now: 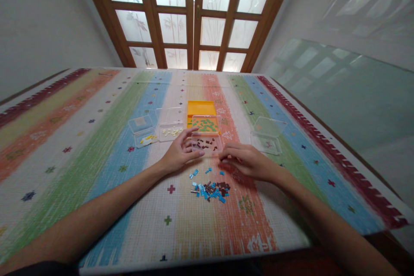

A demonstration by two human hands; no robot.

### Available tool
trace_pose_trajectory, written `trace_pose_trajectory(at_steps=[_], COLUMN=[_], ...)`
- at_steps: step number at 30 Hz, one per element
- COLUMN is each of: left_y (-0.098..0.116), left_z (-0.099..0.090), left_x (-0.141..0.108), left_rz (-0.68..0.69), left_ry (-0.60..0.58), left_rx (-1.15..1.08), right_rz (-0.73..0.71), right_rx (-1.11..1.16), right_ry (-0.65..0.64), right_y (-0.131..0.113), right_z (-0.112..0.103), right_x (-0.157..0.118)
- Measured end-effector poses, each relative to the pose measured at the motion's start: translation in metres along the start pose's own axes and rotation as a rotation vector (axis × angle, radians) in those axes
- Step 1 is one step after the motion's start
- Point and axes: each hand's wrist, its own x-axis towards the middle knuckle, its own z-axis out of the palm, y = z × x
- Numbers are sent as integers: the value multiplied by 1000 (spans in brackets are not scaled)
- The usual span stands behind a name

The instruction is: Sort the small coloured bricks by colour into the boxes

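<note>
My left hand (179, 152) is curved around the left end of a small clear plastic box (213, 150), its thumb along the front and a finger at the back. Several dark brown toy bricks (207, 141) lie scattered in that box. At the box's front right corner is my right hand (244, 160), fingers curled and tips together; whatever they hold is hidden. Nearer to me, a loose pile mixes blue bricks (202, 189) with brown bricks (223, 186). A few blue pieces (196, 172) lie apart between pile and box.
Behind the box, another clear box holds green bricks (206, 125), beside an open yellow case (201, 108). To the left are open boxes with cream bricks (171, 132) and yellow bricks (148, 139). An open clear box (267, 144) stands right, on the striped tablecloth (142, 207).
</note>
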Motion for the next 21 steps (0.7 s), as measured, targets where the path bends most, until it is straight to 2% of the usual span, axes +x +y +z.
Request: trace_pose_trajectory(at_steps=[4, 9, 13, 21], left_y=[-1, -2, -4, -2], left_z=[-2, -2, -2, -3], left_x=[1, 1, 1, 1], left_rz=[9, -28, -28, -13], left_ry=[-15, -20, -26, -40], left_rx=[-3, -39, -57, -20], right_rz=[70, 183, 265, 254], right_rx=[-75, -230, -272, -200], right_ry=[90, 65, 15, 44], right_y=[12, 22, 22, 19], right_z=[-10, -6, -2, -4], right_x=[26, 49, 53, 51])
